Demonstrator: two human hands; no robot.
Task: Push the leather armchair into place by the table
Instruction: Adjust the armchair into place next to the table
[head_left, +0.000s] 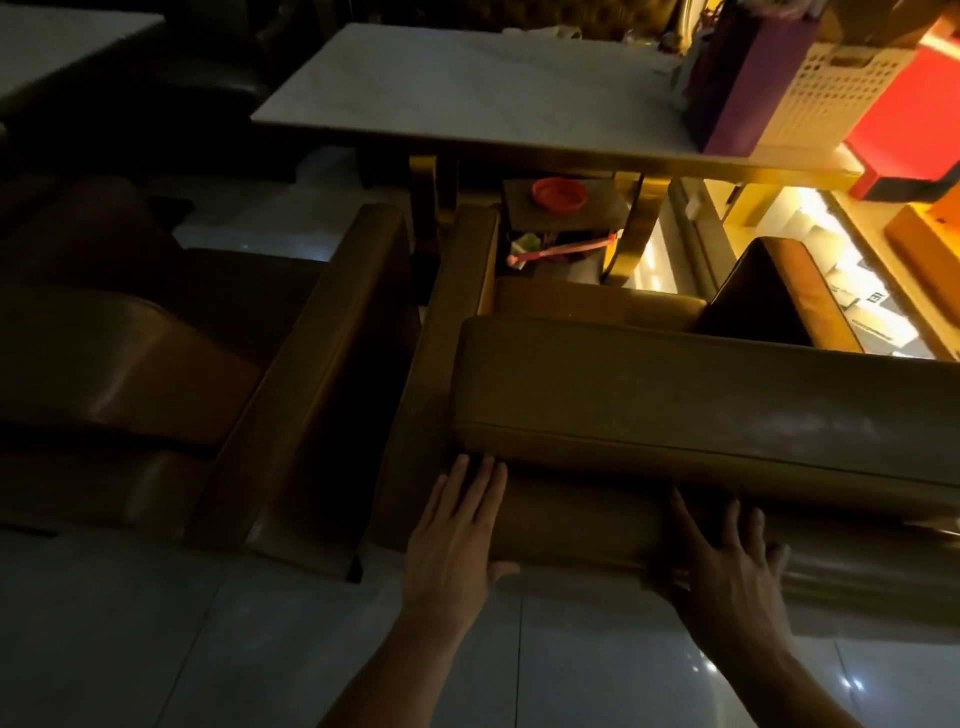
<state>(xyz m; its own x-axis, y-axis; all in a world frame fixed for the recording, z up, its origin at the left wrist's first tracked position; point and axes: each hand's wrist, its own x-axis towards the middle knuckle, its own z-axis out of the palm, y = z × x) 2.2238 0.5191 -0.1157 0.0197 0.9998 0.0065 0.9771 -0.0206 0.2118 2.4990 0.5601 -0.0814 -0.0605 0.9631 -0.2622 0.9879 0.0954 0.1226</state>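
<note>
Both sets of fingers lie flat and spread against the back of the leather armchair (649, 395), gripping nothing — the fingertips of the left hand (457, 530) reach up to the seam under the padded top cushion, while the right hand (727, 566) presses its palm on the rounded lower edge of the backrest, fingers fanned and the thumb out to the side. Bare forearms run down from both hands to the bottom of the view. The armchair faces away from the person, its armrests pointing toward the marble-topped table (467, 98), whose near edge stands just beyond the front of the seat; the gold table legs (431, 192) show between the two. A second armchair (182, 353) of the same brown leather stands just beside it on the left, a narrow dark gap between their armrests. Under the table sits a small stand bearing a red dish (558, 195). On the table's right end stand a purple bag (743, 83) and a white perforated basket (826, 88). The floor (182, 639) is pale glossy tile.
</note>
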